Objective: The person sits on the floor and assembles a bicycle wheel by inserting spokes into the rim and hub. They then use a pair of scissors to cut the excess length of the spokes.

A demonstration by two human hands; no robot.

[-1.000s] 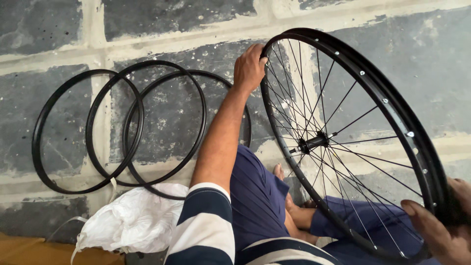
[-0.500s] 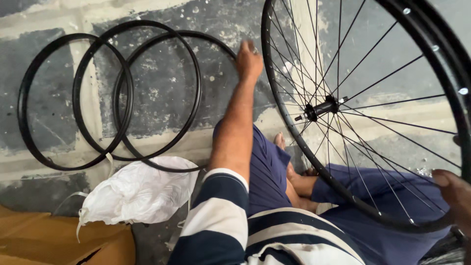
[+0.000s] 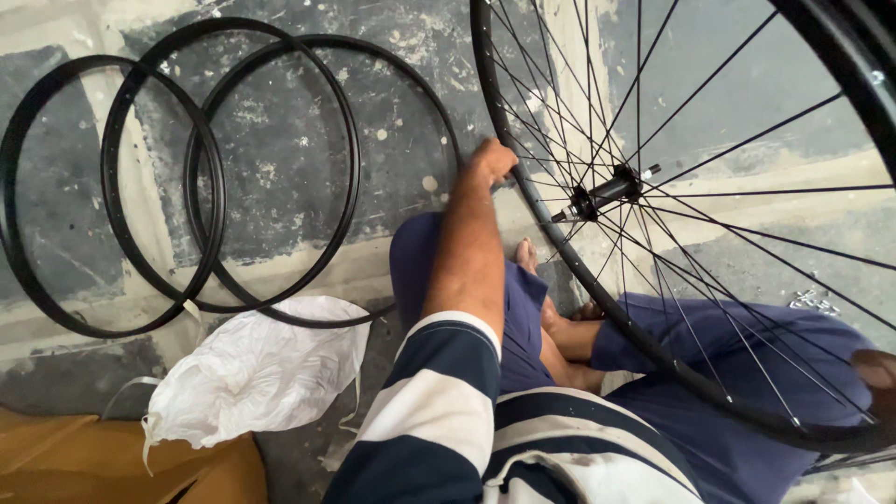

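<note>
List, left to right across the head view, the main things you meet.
Three bare black rims → white bag → left hand on the rim → hub of the spoked wheel → right hand.

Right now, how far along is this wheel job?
Done: the spoked wheel looks fully laced, its spokes running from the hub to the rim. In hand: the left hand grips the wheel's rim and the right hand holds its lower edge. Left: three bare rims lie unspoked on the floor.

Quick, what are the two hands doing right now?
Left hand: closed on the rim of the spoked wheel.
Right hand: only a bit shows at the wheel's lower right edge; grip cannot be told.
</note>
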